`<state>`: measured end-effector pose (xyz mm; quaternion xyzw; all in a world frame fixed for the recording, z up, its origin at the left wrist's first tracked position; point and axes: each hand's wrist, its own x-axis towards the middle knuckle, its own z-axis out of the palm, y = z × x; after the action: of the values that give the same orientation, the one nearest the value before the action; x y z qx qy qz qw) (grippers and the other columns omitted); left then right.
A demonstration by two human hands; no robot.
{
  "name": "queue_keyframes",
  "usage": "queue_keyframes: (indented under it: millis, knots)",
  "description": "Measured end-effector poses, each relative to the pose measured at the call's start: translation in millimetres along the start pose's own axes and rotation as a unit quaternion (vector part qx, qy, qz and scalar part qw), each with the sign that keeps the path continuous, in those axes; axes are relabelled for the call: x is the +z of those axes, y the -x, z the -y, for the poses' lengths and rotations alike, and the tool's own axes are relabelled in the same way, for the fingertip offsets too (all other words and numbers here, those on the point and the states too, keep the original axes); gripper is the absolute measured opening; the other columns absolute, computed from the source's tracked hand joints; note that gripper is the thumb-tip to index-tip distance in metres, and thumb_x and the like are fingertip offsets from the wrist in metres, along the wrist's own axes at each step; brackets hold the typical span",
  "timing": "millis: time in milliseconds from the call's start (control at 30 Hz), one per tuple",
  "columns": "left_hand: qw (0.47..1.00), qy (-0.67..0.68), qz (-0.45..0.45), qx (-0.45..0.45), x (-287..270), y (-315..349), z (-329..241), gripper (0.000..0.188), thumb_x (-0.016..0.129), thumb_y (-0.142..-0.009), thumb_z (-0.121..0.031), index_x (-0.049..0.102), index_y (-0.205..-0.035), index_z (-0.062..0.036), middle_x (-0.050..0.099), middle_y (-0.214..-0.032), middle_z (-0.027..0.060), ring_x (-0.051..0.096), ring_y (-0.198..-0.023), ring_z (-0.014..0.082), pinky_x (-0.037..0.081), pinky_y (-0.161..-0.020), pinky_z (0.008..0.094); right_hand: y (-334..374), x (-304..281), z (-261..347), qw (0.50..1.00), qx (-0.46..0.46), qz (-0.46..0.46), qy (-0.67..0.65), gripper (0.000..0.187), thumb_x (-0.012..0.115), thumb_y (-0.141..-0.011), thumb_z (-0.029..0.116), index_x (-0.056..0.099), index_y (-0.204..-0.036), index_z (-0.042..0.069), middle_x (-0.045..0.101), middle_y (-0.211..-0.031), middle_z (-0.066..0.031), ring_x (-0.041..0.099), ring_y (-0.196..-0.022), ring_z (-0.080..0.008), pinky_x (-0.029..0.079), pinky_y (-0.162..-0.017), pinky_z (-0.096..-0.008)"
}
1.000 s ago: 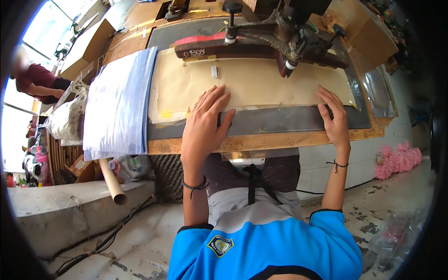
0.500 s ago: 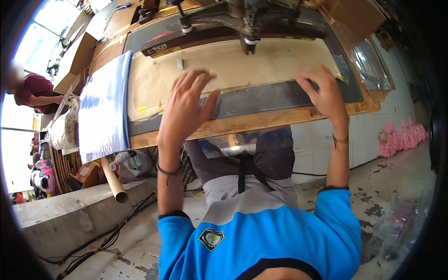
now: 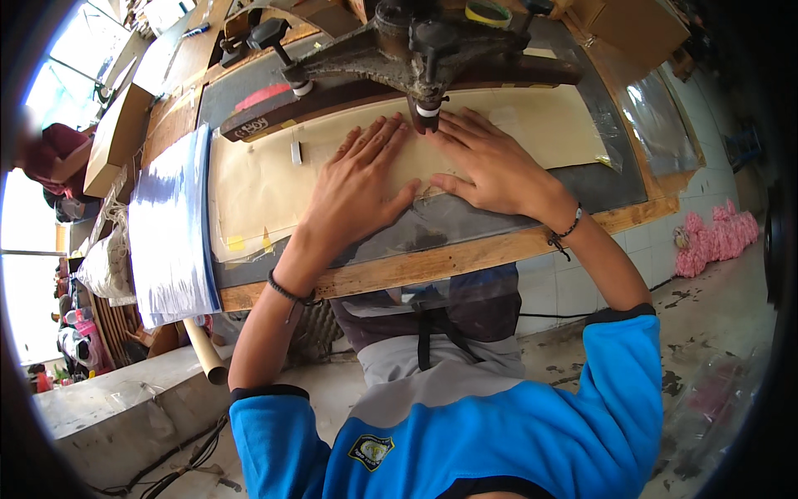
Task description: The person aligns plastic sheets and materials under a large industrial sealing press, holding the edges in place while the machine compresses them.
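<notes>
My left hand (image 3: 353, 179) lies flat on a tan sheet (image 3: 249, 187), its fingers stretched out and slightly apart, pointing away from me. On the same sheet rests my right hand (image 3: 490, 166), palm down and fingers extended, angled in toward the left. The two thumbs come close to each other over the sheet's near edge. A small grey block (image 3: 297, 153) sits on the sheet left of my left hand. Beyond my fingertips, a dark metal frame (image 3: 357, 62) with knobs holds a long brown bar (image 3: 332, 101) across the sheet. Neither hand holds anything.
Beneath the sheet is a dark grey board (image 3: 619, 158) on a wooden table (image 3: 399, 273). Clear bluish plastic sheets (image 3: 170, 224) hang over the left edge. A cardboard tube (image 3: 205, 353) leans below. Pink bundles (image 3: 715, 237) lie far right. Another person (image 3: 62, 158) is at far left.
Both hands have come down from above the near part of the table and moved inward and farther forward. They now rest flat on the tan sheet, close together.
</notes>
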<state>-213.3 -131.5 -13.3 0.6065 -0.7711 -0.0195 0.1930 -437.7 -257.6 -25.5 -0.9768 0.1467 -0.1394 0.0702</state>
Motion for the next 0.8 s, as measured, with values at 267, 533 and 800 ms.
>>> queue_keyframes:
  millis: [267,533,800]
  knots:
    - [0.993,-0.076,-0.024,-0.087,-6,29,3,0.06,0.057,-0.1,-0.03,0.05,-0.149,0.0052,0.051,-0.155,0.0232,0.049,-0.146,0.0358,0.034,-0.125,0.046,10,-16,-9,1.0,0.027,-0.007,0.011,0.073,0.065,-0.099,0.048,0.046,-0.152,0.002,0.048,-0.159,-0.0157,0.042,-0.15,-0.0305,0.029,-0.127,-0.0501]
    - [0.988,-0.094,-0.032,-0.114,-3,47,-12,0.058,0.056,-0.101,-0.028,0.052,-0.145,0.0093,0.053,-0.151,0.0284,0.052,-0.143,0.0384,0.038,-0.122,0.0461,51,-29,-25,0.995,0.092,0.02,0.045,0.077,0.063,-0.099,0.053,0.043,-0.155,0.003,0.047,-0.16,-0.0157,0.041,-0.15,-0.0335,0.027,-0.128,-0.053]
    - [0.986,-0.117,-0.02,-0.121,-19,48,-36,0.054,0.064,-0.096,-0.023,0.056,-0.141,0.0065,0.056,-0.148,0.0273,0.054,-0.14,0.0397,0.038,-0.122,0.0486,60,-59,-1,0.992,0.099,0.064,0.048,0.074,0.063,-0.098,0.054,0.048,-0.153,0.006,0.046,-0.161,-0.0163,0.041,-0.15,-0.034,0.025,-0.128,-0.0542]
